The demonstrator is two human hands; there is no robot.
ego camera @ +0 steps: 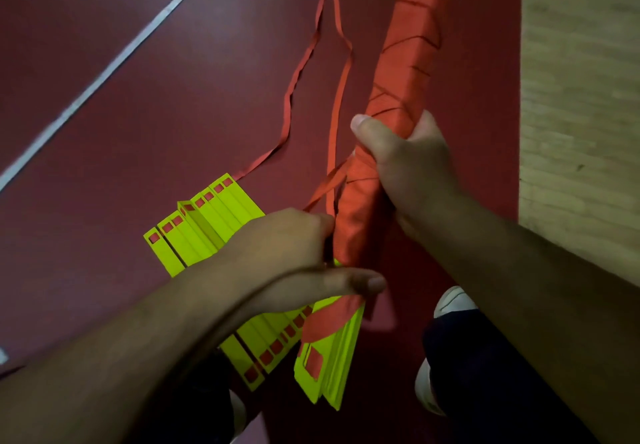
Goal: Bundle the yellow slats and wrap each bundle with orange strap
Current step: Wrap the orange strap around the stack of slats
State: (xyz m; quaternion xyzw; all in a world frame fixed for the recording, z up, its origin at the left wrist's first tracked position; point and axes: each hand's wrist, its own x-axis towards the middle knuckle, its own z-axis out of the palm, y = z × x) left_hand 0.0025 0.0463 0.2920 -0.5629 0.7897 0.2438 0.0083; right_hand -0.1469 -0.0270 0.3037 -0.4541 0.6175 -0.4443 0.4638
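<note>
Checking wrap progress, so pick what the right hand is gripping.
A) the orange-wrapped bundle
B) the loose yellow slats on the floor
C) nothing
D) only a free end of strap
A: the right hand has its fingers and thumb curled round the orange-wrapped bundle, while the loose yellow slats lie apart from it on the floor.

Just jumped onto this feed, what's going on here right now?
A person is wrapping a long bundle of yellow slats in orange strap. The right hand grips the bundle partway up. The left hand holds it lower down, thumb across it. Most of it is covered, but its near end shows bare yellow. The loose strap trails over the red floor, and a fan of unbundled slats lies under the left arm.
</note>
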